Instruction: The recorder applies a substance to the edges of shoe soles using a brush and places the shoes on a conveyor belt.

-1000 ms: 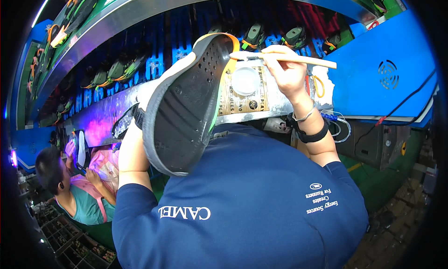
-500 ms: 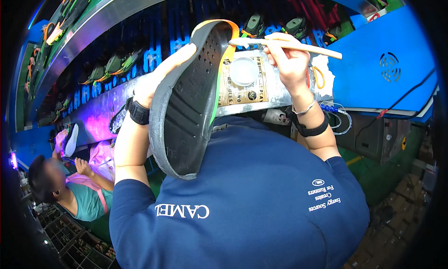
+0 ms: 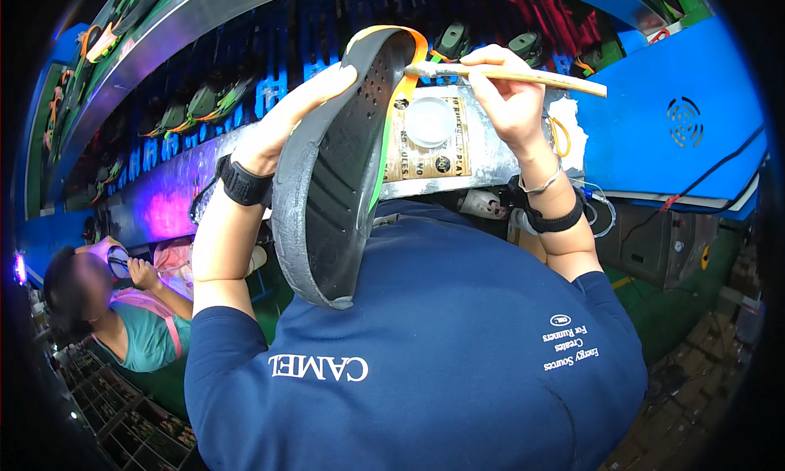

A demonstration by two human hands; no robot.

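My left hand (image 3: pixel 298 115) grips a large black shoe sole (image 3: pixel 339 177) by its outer left edge, thumb on the rim. The sole stands tilted, its hollow inner face toward me, with small holes near the toe and an orange-to-green edge on the right. Between the fingers of my right hand (image 3: pixel 511 95) is a brush (image 3: pixel 540 77) with a pale wooden handle. Its bristle end touches the orange rim near the toe. Just beyond the sole's right side, a round white bowl (image 3: pixel 431 123) rests on a brown printed sheet (image 3: pixel 446 162).
Behind the ledge, a blue slatted conveyor (image 3: pixel 270 95) carries several green-and-orange soles (image 3: pixel 204 101). A blue panel with a round vent (image 3: pixel 685 121) stands at right, above a dark box (image 3: pixel 654 242). At lower left sits another person (image 3: pixel 147 324) holding a shoe part.
The sole has shifted slightly up and to the right in my left hand. The brush tip has moved a little along the orange rim. At left, the other person's hands have moved.
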